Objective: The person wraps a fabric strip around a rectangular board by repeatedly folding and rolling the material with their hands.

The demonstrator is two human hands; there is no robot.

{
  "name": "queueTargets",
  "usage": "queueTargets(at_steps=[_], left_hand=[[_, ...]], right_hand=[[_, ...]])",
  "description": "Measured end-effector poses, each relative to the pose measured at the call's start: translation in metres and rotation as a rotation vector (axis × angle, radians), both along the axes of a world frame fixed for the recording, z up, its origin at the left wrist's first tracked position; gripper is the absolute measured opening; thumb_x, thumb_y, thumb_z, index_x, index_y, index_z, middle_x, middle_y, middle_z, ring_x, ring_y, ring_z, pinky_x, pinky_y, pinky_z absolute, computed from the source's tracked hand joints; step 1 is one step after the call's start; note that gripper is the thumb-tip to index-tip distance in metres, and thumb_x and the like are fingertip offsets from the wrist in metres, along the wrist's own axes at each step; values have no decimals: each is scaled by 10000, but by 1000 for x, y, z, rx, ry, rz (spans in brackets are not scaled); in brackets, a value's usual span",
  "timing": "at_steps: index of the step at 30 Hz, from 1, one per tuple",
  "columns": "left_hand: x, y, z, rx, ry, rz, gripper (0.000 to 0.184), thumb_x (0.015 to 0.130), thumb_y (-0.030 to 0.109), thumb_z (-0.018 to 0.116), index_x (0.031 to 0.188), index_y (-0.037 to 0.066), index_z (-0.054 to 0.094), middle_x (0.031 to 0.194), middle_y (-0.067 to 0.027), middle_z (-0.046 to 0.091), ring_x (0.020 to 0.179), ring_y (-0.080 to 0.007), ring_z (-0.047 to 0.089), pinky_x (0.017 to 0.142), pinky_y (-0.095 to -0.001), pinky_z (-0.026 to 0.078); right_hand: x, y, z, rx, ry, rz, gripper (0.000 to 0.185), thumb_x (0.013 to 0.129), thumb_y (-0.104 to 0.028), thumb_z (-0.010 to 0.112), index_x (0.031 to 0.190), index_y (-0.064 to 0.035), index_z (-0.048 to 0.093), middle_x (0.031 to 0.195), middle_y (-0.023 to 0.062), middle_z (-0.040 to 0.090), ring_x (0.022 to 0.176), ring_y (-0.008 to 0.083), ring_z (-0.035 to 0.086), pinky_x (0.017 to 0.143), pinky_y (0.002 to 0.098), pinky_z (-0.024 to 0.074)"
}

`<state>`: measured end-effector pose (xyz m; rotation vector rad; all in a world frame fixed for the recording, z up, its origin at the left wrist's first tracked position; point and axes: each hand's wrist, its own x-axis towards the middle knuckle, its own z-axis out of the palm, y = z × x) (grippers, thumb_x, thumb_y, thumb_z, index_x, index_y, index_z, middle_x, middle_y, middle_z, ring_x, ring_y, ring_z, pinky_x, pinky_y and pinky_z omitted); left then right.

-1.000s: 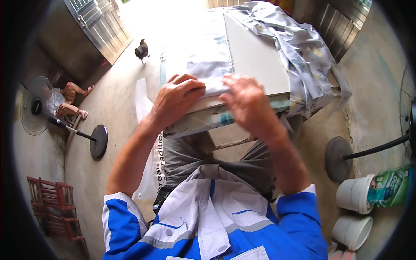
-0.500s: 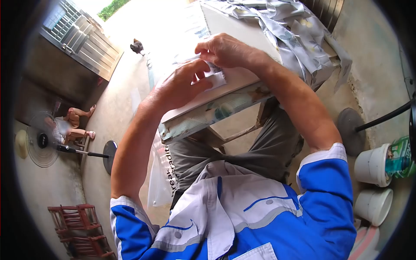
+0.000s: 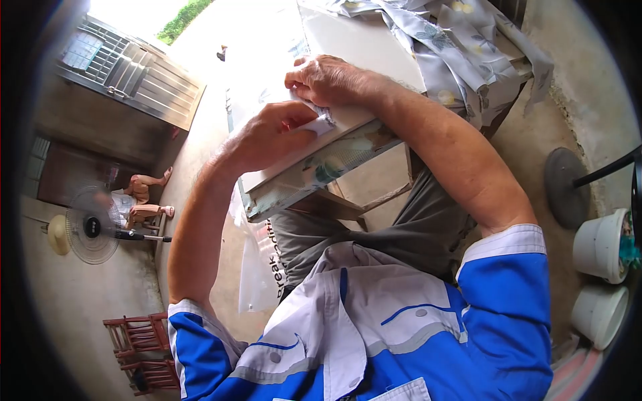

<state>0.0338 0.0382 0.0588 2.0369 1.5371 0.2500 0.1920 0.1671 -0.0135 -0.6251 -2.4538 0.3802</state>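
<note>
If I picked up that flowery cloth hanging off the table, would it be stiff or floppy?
Probably floppy: the flowery cloth lies in loose folds and droops off the table. It looks thin, so it may feel light. A push might bunch it up, since it's crumpled.

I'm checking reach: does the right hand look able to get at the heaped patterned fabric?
Probably yes: only bare white board shows between the right hand and the heaped patterned fabric.

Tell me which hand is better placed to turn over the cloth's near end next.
Probably the left: the left hand has its thumb and fingers about the near end of the cloth, while the right hand is farther up the table.
</note>
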Motion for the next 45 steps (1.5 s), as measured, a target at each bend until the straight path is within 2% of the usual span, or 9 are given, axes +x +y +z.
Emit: queueTargets(at_steps=[3,6,9,21,24,29,33,39,45], left_hand=[[4,-5,-1,46,36,5,303,955,175,773,1226,43,757,1153,-62,743,1009,-152,667,908,-338,539],[-2,-8,-10,213,11,-96,304,950,198,729,1209,44,766,1116,-116,746,990,-205,713,894,-365,578],[-6,-6,-7,186,16,-155,302,963,168,754,1234,33,754,1168,-86,729,1012,-180,683,899,-346,546],[-7,7,-3,48,37,-128,348,995,218,709,1294,42,739,1090,-124,773,992,-204,699,921,-379,549],[-4,5,-10,115,-93,-101,340,988,240,728,1259,36,730,1075,-113,766,1002,-200,697,923,-374,550],[-7,8,-9,116,-99,-62,284,973,270,752,1129,36,713,1065,-93,754,997,-194,692,912,-382,555],[-12,20,-18,110,-104,-117,293,958,278,770,1127,43,722,1073,-82,751,952,-184,682,875,-375,556],[-20,30,-27,180,-61,-142,333,923,287,821,1134,43,740,972,-60,742,887,-161,668,827,-351,553],[-21,27,-29,72,-91,58,403,874,374,874,997,27,709,897,-67,707,819,-142,635,751,-335,537]], right_hand=[[0,-1,0,-1,-8,-7,290,1077,-249,609,1271,-71,730,1218,188,696,1141,384,711,1029,479,541],[1,-5,4,-24,-47,-30,299,1084,-261,600,1287,-81,727,1248,185,683,1159,377,702,1041,477,537],[-3,-4,3,-19,-73,-46,309,1088,-273,595,1299,-88,725,1264,180,675,1185,369,687,1052,475,531],[-4,-3,2,-6,-76,-55,295,1083,-264,614,1295,-95,730,1224,164,684,1203,349,671,1040,463,535],[-2,-6,3,-6,-58,-49,283,1067,-236,631,1289,-94,733,1229,162,688,1207,341,671,1039,460,538],[-1,-8,7,-20,-82,-42,289,1009,-175,704,1284,-93,737,1231,161,695,1213,328,673,1033,451,547],[-2,-5,3,-10,-33,-39,276,987,-154,729,1256,-93,744,1214,159,697,1184,331,683,1021,450,554],[-3,-3,0,19,0,-33,226,994,-159,721,1208,-94,755,1168,162,706,1128,334,701,992,449,565],[2,-4,3,-50,109,-4,219,1006,-139,701,1199,-48,752,1120,183,728,984,348,743,903,426,596]])
